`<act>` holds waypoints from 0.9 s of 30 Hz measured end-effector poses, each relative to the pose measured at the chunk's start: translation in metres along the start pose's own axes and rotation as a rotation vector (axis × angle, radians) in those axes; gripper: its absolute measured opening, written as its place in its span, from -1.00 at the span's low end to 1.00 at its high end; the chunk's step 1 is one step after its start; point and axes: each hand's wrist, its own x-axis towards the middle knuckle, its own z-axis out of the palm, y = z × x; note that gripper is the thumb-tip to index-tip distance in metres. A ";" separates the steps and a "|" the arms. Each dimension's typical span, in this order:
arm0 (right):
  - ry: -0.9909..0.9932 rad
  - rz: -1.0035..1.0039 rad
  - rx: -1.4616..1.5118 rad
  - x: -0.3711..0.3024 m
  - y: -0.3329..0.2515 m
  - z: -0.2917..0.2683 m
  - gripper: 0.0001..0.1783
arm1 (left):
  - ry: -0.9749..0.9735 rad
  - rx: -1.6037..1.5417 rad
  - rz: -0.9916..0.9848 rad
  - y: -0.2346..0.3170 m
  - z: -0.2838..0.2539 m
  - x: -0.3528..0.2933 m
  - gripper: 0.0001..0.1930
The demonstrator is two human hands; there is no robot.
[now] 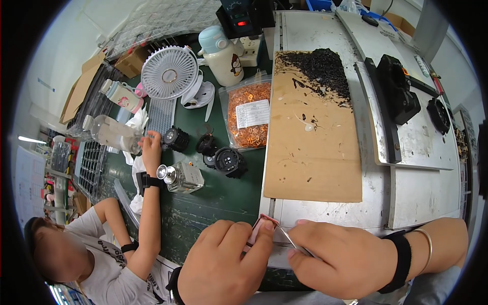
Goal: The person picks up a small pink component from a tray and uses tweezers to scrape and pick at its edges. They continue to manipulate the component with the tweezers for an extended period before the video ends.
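My left hand is closed around a small reddish-pink piece, pinching it between thumb and forefinger at the near edge of the pale metal work surface. In my right hand is a thin, silvery pair of tweezers. The tip reaches the edge of the pink piece. Much of that piece is hidden by my left fingers. Just beyond both hands lies a brown cardboard sheet, its far end covered by a heap of thin black scraps.
A co-worker's hand reaches over the green table at left, near round black parts and a glass pump bottle. Farther back are a bag of orange pieces, a white fan and a tumbler. Black fixtures stand right.
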 end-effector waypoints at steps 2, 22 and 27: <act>0.469 0.259 0.543 0.002 -0.012 0.023 -0.84 | 0.002 -0.004 0.004 -0.001 0.001 0.000 -0.73; 0.253 0.130 0.046 -0.002 0.002 0.000 -0.82 | 0.024 0.004 -0.015 -0.004 -0.003 -0.006 -0.73; 0.246 0.124 0.080 -0.001 0.002 0.000 -0.84 | 0.020 0.002 -0.012 -0.004 -0.002 -0.005 -0.73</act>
